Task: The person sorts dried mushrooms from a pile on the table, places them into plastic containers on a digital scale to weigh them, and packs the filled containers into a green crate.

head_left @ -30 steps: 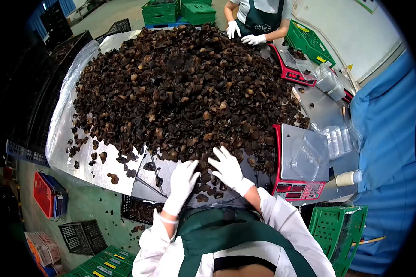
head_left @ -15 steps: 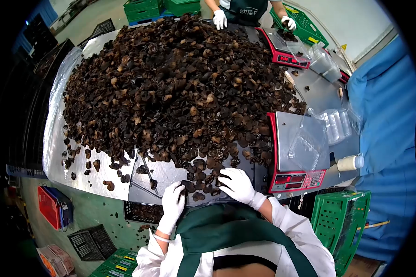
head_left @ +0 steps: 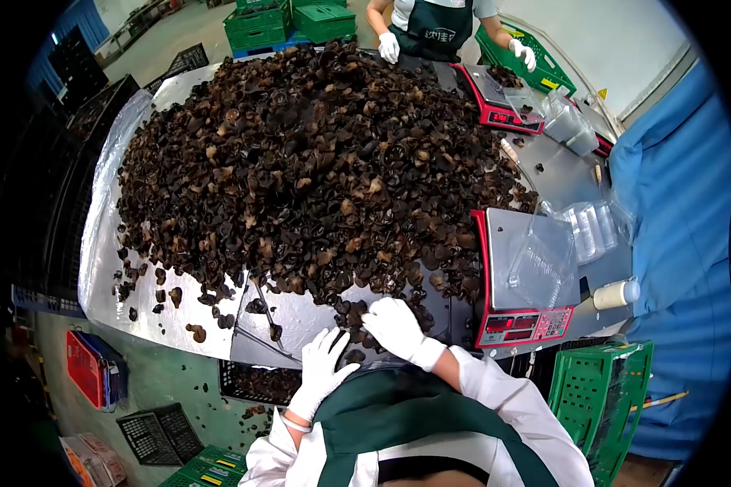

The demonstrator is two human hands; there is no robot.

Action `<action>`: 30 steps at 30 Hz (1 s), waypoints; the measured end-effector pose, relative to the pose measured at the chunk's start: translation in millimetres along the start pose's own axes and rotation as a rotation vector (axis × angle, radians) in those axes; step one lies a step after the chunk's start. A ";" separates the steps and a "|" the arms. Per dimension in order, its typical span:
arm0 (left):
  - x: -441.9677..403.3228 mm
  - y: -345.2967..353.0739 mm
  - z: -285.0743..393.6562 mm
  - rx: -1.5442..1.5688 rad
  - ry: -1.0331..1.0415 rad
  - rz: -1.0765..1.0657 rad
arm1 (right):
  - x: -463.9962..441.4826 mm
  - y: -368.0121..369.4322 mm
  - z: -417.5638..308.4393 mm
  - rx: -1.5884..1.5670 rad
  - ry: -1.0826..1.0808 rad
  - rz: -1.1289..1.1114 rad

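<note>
A large heap of dark brown wood ear mushrooms [head_left: 301,178] covers most of the metal table. At the near edge, my left hand [head_left: 325,364] in a white glove is open, its fingers apart beside a few loose pieces. My gloved right hand [head_left: 394,326] reaches leftward over a small cluster of wood ear mushrooms [head_left: 352,315] in front of the heap. Its fingers are bent and close together at the pieces; the fingertips are partly hidden.
Right of the heap stands a red-framed scale [head_left: 528,276] with a clear plastic lid [head_left: 542,264] on it. Clear containers [head_left: 589,227] and a white roll [head_left: 615,294] lie beyond. Opposite, a co-worker's gloved hand [head_left: 522,54] is near another scale [head_left: 499,101]. A green crate [head_left: 597,390] stands lower right.
My right hand has moved left onto the small cluster, its fingers drawing together. My left hand has shifted slightly right and down, fingers spreading. The co-worker's hand by the far scale has lifted outward.
</note>
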State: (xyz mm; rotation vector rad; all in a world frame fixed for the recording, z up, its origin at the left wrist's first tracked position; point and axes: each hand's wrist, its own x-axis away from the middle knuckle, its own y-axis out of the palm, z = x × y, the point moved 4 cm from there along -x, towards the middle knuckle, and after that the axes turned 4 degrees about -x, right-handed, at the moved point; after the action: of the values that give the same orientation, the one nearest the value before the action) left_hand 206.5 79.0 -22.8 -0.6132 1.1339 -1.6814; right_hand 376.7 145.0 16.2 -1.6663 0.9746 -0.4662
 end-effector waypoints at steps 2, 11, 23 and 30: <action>-0.5 0.1 0.9 0.003 -0.010 0.006 | -15.1 13.2 -6.9 0.082 0.029 -0.057; 1.5 6.3 -3.3 -0.012 -0.039 0.077 | -15.3 13.3 0.2 -0.425 0.257 0.086; 3.6 8.0 -2.0 -0.050 -0.018 0.107 | 18.6 -4.0 43.3 0.052 0.148 -0.115; -3.1 6.4 2.8 0.040 0.056 0.035 | 75.5 -45.9 63.4 -0.442 0.332 0.185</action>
State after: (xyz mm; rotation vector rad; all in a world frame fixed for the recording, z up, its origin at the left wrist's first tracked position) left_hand 212.8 80.1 -27.0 -0.5214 1.1416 -1.6966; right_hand 483.5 126.6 25.2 -1.8985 1.5507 -0.4308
